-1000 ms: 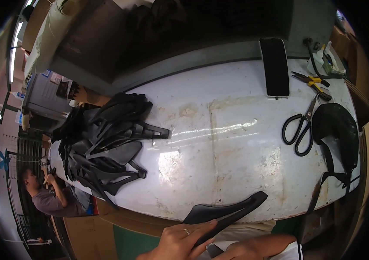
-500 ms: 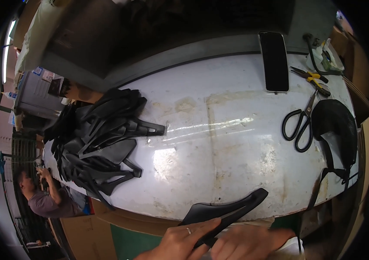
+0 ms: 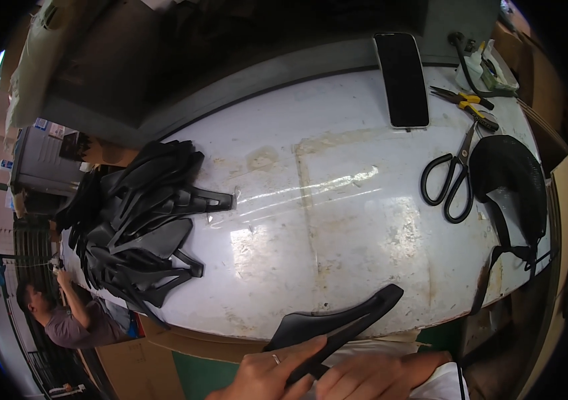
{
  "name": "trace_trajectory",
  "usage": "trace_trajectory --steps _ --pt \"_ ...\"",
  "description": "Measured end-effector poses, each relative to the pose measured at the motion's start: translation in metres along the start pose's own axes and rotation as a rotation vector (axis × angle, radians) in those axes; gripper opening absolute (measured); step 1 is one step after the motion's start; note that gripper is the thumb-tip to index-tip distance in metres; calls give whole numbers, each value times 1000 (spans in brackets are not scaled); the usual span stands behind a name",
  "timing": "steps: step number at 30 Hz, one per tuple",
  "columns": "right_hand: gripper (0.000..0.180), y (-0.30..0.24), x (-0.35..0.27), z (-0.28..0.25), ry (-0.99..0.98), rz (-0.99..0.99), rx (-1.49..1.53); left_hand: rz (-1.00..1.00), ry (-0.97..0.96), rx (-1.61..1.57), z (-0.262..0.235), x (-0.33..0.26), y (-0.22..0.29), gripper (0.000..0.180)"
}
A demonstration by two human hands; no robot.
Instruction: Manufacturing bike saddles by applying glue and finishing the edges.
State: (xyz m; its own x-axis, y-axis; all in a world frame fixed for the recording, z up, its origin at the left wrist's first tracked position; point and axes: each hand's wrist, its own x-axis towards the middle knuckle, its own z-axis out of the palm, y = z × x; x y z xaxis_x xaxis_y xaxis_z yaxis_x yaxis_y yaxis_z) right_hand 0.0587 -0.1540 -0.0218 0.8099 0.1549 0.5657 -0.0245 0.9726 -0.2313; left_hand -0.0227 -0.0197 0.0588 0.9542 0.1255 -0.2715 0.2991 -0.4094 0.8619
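A black, smooth moulded piece [image 3: 344, 323] with a long slot and a narrow squared end lies across the table's near edge. My left hand [image 3: 267, 373], with a ring on one finger, grips its lower part, the forefinger stretched along it. Close beside it, my right hand [image 3: 371, 379] is curled against the piece's lower edge; a small dark tip shows by its fingers, but what they hold is hidden. A heap of similar black pieces [image 3: 144, 227] lies at the left of the table.
On the right of the white table [image 3: 271, 267] are black-handled scissors [image 3: 454, 183], yellow-and-black pliers [image 3: 467, 100] and a black pouch-like item with straps [image 3: 507, 173]. A phone [image 3: 402, 80] rests at the back. A co-worker [image 3: 84, 317] sits at far left.
The view has shifted and tilted a little, so the table things appear farther left. Both hands stay at the black piece, with the right hand now less blurred.
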Motion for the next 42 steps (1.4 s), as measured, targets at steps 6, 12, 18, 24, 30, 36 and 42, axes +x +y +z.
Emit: trace_trajectory --steps 6,12,18,24,30,36,42 --pt "6 -24 20 -24 -522 60 -181 -427 9 -451 8 -10 -10 35" --pt "6 -14 15 -23 -505 110 -201 50 27 146 -3 5 2 36" --pt "10 9 1 -15 -309 -48 -159 -219 34 -248 0 -2 -14 34" --pt "11 -1 -2 -40 -470 -41 -312 -183 -269 135 -45 30 16 33" --pt "10 -33 5 -65 -584 33 -527 -130 -229 92 -46 39 15 33" --pt "7 -50 -1 -79 -635 37 -647 -54 -99 253 -37 45 22 32" --pt "10 -52 -1 -79 -674 -25 -750 313 193 1159 27 51 26 39"
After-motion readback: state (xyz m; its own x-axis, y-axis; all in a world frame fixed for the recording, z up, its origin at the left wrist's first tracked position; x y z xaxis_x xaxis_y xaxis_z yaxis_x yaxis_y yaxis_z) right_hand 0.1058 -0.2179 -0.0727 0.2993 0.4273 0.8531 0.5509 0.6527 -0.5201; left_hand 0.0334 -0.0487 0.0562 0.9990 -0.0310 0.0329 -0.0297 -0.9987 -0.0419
